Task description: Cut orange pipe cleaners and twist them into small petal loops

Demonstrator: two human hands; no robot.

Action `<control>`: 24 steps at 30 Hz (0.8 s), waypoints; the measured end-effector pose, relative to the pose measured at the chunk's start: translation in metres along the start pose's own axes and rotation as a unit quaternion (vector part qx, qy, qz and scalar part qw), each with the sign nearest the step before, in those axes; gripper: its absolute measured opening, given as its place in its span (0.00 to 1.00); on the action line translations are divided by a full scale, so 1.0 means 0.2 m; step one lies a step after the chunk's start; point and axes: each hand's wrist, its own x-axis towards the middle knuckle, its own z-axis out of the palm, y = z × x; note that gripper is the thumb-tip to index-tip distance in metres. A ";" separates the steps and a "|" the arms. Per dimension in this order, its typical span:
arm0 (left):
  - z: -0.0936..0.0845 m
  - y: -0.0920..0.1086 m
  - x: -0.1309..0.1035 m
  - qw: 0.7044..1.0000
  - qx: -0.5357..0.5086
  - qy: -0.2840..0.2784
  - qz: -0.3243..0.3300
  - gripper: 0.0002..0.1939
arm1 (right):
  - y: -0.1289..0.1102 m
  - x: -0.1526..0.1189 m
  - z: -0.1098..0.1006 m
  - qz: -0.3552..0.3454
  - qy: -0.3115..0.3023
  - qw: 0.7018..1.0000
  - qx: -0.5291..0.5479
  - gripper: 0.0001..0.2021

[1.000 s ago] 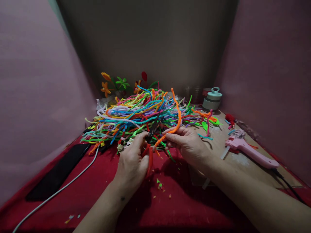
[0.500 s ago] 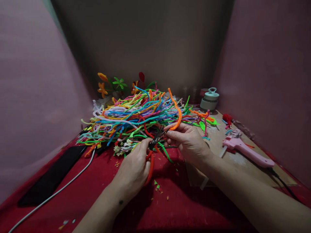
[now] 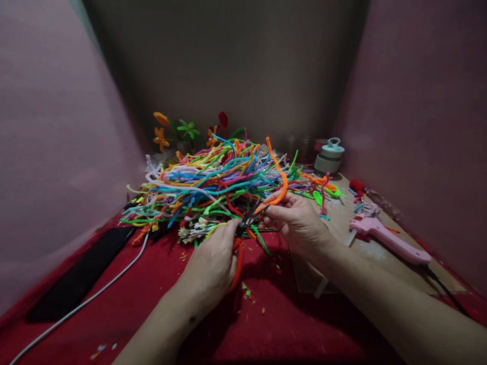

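Observation:
My left hand (image 3: 215, 258) is closed round the red handles of a pair of scissors (image 3: 248, 221), whose dark blades are parted and point up and to the right. Between the fingertips of my right hand (image 3: 294, 218) I pinch an orange pipe cleaner (image 3: 282, 175). It curves upward from my fingers, and its lower end lies at the scissor blades. Whether the blades touch it I cannot tell. Just beyond both hands lies a big heap of many-coloured pipe cleaners (image 3: 198, 180).
On the right a pink glue gun (image 3: 395, 242) rests on a tan board (image 3: 365, 263). Behind it stands a pale green lidded jar (image 3: 329, 156). Pipe-cleaner flowers (image 3: 161, 138) rise at the back. A black strip (image 3: 81, 274) and white cable (image 3: 91, 299) lie left on the red cloth (image 3: 266, 329).
The scissor blades have opened wider and the handles have shifted slightly. The orange pipe cleaner's lower end now shows at the blades. My right hand has hardly moved.

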 end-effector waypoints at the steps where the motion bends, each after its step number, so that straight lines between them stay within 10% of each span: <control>1: 0.00 0.00 0.00 1.000 0.001 -0.002 0.000 0.22 | 0.00 0.00 0.00 0.004 0.001 1.000 -0.002 0.10; 24: 0.01 -0.02 -0.01 0.998 0.036 0.036 0.038 0.18 | 0.01 0.03 -0.02 0.043 -0.020 0.999 0.014 0.11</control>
